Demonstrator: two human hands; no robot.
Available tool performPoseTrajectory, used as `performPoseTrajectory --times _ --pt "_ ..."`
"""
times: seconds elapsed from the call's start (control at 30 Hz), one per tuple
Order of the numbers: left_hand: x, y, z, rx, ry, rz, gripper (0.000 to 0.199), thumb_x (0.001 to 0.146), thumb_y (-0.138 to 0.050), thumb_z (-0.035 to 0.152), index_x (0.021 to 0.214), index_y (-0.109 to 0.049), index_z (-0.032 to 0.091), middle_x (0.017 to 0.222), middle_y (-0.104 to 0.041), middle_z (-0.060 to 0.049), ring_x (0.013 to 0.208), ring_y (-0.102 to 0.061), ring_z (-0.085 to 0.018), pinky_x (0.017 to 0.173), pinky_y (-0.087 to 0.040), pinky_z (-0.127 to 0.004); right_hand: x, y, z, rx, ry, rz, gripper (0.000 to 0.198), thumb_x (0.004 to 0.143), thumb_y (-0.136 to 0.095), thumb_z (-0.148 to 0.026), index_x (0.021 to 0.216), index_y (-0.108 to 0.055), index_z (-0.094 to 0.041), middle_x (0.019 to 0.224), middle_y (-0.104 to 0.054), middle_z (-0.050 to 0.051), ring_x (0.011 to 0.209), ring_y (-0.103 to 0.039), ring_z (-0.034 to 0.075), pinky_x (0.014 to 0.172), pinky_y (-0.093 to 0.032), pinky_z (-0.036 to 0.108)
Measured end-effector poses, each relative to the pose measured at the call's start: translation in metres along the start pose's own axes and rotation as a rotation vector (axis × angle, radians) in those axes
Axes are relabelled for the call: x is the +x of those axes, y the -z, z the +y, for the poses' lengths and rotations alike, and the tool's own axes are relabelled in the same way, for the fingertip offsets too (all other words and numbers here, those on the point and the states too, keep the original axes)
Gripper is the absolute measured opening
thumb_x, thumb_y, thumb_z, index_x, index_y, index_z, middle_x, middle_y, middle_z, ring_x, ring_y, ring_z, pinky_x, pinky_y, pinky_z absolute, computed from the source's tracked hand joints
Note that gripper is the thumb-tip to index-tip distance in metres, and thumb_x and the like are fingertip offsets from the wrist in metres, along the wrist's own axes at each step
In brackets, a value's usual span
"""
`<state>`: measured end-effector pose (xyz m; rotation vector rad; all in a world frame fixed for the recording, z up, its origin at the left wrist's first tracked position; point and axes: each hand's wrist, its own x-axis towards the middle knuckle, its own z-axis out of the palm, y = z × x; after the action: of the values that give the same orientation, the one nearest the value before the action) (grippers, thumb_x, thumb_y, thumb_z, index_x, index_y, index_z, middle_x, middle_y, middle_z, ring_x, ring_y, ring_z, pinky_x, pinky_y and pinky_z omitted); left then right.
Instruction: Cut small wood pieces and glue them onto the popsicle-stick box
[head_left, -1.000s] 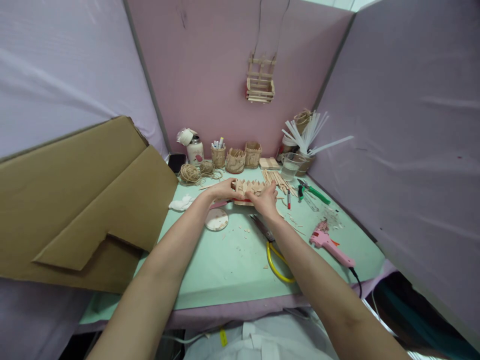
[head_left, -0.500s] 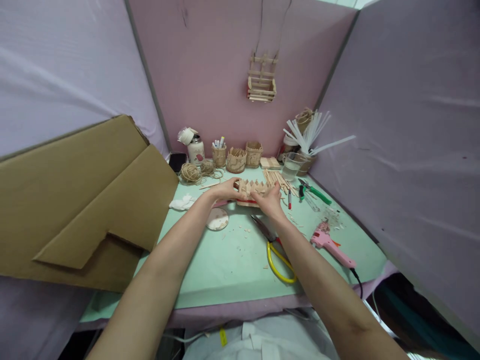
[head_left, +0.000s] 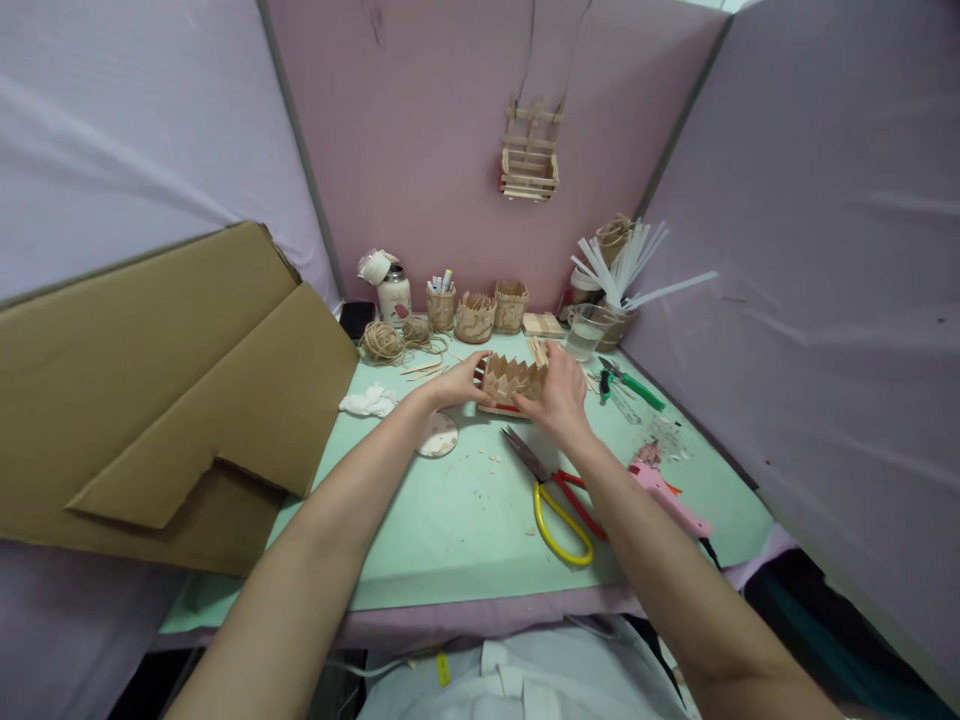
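Between my hands is a small box made of wooden craft sticks (head_left: pixel 513 382), with a zigzag upper edge and a red strip low on its front. My left hand (head_left: pixel 463 382) grips its left end, thumb at the front. At the right end my right hand (head_left: pixel 561 392) is closed round it, thumb on the near side. The box sits low over the green tabletop; whether it touches is hard to see. Just in front lie large scissors (head_left: pixel 551 490) with one yellow and one red handle. A round whitish disc (head_left: pixel 438 436) lies near my left wrist.
Right of my arm lie a pink glue gun (head_left: pixel 667 498) and green-handled pliers (head_left: pixel 636 385). Behind are a clear cup of water (head_left: pixel 586 335), twine balls (head_left: pixel 384 343) and stick-made containers (head_left: pixel 475 318). A cardboard sheet (head_left: pixel 172 400) leans at left. A stick-made hanging basket (head_left: pixel 529 170) is on the wall.
My right hand has shifted right and up along the box, now wrapping its right end. The box appears tipped so more of its inside shows. The scissors' red handle is now uncovered.
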<state>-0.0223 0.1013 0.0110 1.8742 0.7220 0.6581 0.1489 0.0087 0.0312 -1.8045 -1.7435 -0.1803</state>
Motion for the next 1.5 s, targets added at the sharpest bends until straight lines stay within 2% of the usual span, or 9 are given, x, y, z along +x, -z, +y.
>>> performPoseTrajectory --times 0.1,0.2,0.3,0.43,0.67,0.9,1.27,1.5 --pt "0.0 -0.002 -0.004 0.079 -0.05 -0.018 0.099 0.049 -0.078 0.023 0.133 -0.027 0.019 0.131 -0.043 -0.014 0.113 -0.049 -0.026 0.093 -0.043 -0.039 0.014 0.01 -0.002 -0.115 0.228 -0.271 0.054 0.071 -0.056 -0.035 0.121 -0.043 -0.017 0.111 -0.059 0.011 0.105 -0.05 0.026 0.092 -0.028 0.036" --pt "0.001 -0.003 -0.005 0.172 -0.082 -0.021 0.103 0.046 -0.08 0.026 0.134 -0.026 0.019 0.133 -0.041 -0.014 0.117 -0.045 -0.028 0.096 -0.04 -0.04 0.029 0.01 -0.006 -0.164 0.289 -0.422 0.031 0.069 -0.059 -0.042 0.091 -0.06 -0.02 0.087 -0.066 0.006 0.085 -0.058 0.023 0.081 -0.032 0.033" --pt "0.001 -0.004 -0.008 0.222 -0.101 -0.02 0.108 0.043 -0.08 0.029 0.135 -0.023 0.018 0.134 -0.038 -0.015 0.121 -0.04 -0.03 0.099 -0.037 -0.04 0.038 0.004 -0.01 -0.226 0.3 -0.526 0.03 0.066 -0.061 -0.047 0.079 -0.063 -0.02 0.078 -0.067 0.006 0.075 -0.059 0.022 0.073 -0.033 0.031" --pt "0.003 -0.006 -0.015 0.237 -0.094 -0.024 0.108 0.042 -0.08 0.03 0.133 -0.024 0.017 0.131 -0.041 -0.015 0.119 -0.042 -0.03 0.098 -0.037 -0.04 0.04 -0.003 -0.014 -0.293 0.304 -0.6 0.035 0.068 -0.058 -0.051 0.082 -0.066 -0.02 0.083 -0.069 0.007 0.078 -0.06 0.023 0.069 -0.032 0.03" --pt "0.003 -0.007 -0.018 0.263 -0.11 -0.027 0.102 0.045 -0.079 0.027 0.131 -0.025 0.016 0.126 -0.046 -0.014 0.115 -0.046 -0.029 0.094 -0.039 -0.039 0.041 -0.003 -0.02 -0.36 0.342 -0.651 0.035 0.073 -0.052 -0.05 0.083 -0.068 -0.02 0.086 -0.069 0.008 0.079 -0.059 0.022 0.069 -0.031 0.03" --pt "0.003 -0.007 -0.016 0.282 -0.105 -0.03 0.103 0.046 -0.078 0.027 0.131 -0.023 0.014 0.127 -0.044 -0.016 0.116 -0.045 -0.029 0.094 -0.039 -0.039 0.041 -0.001 -0.022 -0.392 0.381 -0.626 0.036 0.075 -0.05 -0.049 0.081 -0.069 -0.018 0.086 -0.069 0.01 0.078 -0.059 0.022 0.067 -0.03 0.029" --pt "0.004 -0.007 -0.02 0.267 -0.126 -0.026 0.104 0.044 -0.079 0.025 0.132 -0.025 0.016 0.129 -0.043 -0.015 0.12 -0.041 -0.03 0.098 -0.035 -0.04 0.04 -0.002 -0.02 -0.383 0.401 -0.614 0.032 0.077 -0.051 -0.046 0.079 -0.069 -0.019 0.084 -0.07 0.009 0.08 -0.059 0.022 0.068 -0.03 0.029" --pt "0.003 -0.007 -0.019 0.274 -0.106 -0.035 0.101 0.046 -0.078 0.026 0.131 -0.025 0.016 0.127 -0.044 -0.014 0.115 -0.046 -0.029 0.094 -0.039 -0.038 0.041 -0.007 -0.014 -0.365 0.411 -0.611 0.037 0.072 -0.055 -0.054 0.079 -0.066 -0.019 0.083 -0.07 0.007 0.077 -0.059 0.021 0.069 -0.03 0.03"
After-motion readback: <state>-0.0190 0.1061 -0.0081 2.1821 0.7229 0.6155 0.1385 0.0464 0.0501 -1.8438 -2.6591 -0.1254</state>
